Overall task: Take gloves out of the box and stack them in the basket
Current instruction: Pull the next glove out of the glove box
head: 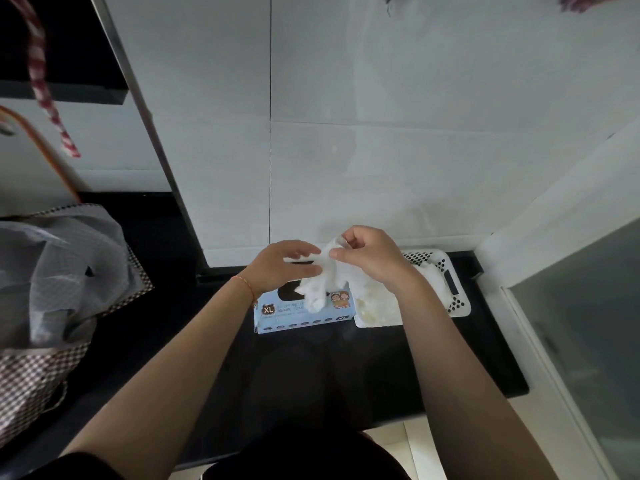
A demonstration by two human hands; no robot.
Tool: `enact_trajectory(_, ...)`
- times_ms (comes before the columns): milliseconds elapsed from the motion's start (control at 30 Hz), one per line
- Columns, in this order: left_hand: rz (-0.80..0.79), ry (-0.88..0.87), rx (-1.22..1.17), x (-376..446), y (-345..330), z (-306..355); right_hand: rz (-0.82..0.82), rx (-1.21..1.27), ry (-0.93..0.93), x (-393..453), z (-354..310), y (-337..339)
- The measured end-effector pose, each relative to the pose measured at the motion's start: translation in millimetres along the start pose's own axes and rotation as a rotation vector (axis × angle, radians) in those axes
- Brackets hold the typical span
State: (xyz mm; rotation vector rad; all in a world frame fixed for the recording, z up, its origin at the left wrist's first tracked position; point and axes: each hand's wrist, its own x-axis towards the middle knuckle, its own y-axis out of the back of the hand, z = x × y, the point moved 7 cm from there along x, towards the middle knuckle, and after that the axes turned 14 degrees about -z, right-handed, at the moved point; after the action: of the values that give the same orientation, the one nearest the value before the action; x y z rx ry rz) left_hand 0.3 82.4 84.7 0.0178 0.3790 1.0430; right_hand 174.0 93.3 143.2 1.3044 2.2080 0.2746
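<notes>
A light blue glove box (304, 318) marked XL lies on the dark counter, its black opening facing up. Just above it hangs a white glove (325, 285), fingers dangling down over the opening. My right hand (367, 258) pinches the glove's top edge between thumb and fingers. My left hand (284, 266) is at the glove's left side, its fingers stretched out and touching it. To the right of the box stands a white perforated basket (457, 299) with white gloves (377, 303) piled inside, partly hidden by my right forearm.
A checkered bag (45, 358) holding grey plastic sits on the left of the dark counter (311, 375). White tiled wall rises behind. A frosted glass panel (588, 323) stands at the right. A red-and-white strap (48, 98) hangs at the upper left.
</notes>
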Motion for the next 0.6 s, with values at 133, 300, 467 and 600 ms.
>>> enact_trajectory(133,0.017,-0.040,-0.023,3.9,-4.4,14.7,-0.007,-0.047,0.023,-1.8,-9.8,-2.7)
enact_trajectory(300,0.003,-0.038,0.000,7.2,-8.7,14.8,0.120,-0.001,0.058,-9.6,-14.6,11.1)
enact_trajectory(467,-0.001,0.010,0.114,15.8,-17.5,7.7,0.236,0.041,0.067,-14.4,-13.0,27.6)
enact_trajectory(600,-0.008,0.073,0.123,25.8,-24.0,-4.4,0.333,0.055,0.030,-19.2,-0.1,46.1)
